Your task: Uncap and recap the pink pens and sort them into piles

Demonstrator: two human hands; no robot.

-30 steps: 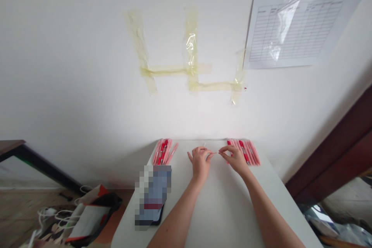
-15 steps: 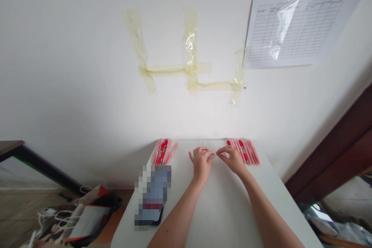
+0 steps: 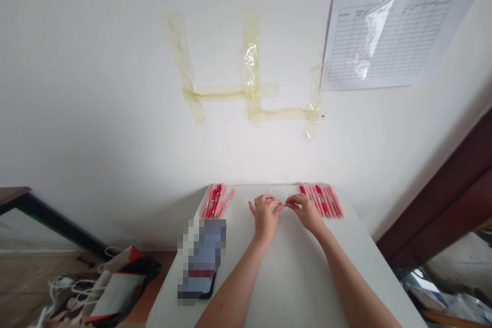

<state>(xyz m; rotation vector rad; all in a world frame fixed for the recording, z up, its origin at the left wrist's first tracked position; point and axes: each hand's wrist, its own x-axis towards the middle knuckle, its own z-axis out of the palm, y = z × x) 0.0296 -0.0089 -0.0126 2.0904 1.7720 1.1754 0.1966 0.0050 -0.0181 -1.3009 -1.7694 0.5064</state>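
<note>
My left hand (image 3: 266, 215) and my right hand (image 3: 307, 212) meet over the far part of the white table. Thumb and index finger of each are pinched together, fingertips almost touching. Between them is a small pink piece that looks like part of a pen (image 3: 285, 205); the fingers cover most of it. Behind my left fingers a thin white tip (image 3: 270, 191) pokes out, too small to name. Close to my right hand lies a row of pink and red pens (image 3: 330, 201). A smaller group of pink and red pens (image 3: 215, 201) lies left of my left hand.
A phone (image 3: 203, 261), blurred out, lies on the left of the white table (image 3: 295, 287). The wall (image 3: 115, 87) rises at the table's far edge, with yellowed tape and a printed sheet (image 3: 384, 41). Bags and cables (image 3: 119, 287) are on the floor at left.
The right fingers have shifted very slightly at the pinch. Otherwise the hands, pens and phone stay where they were.
</note>
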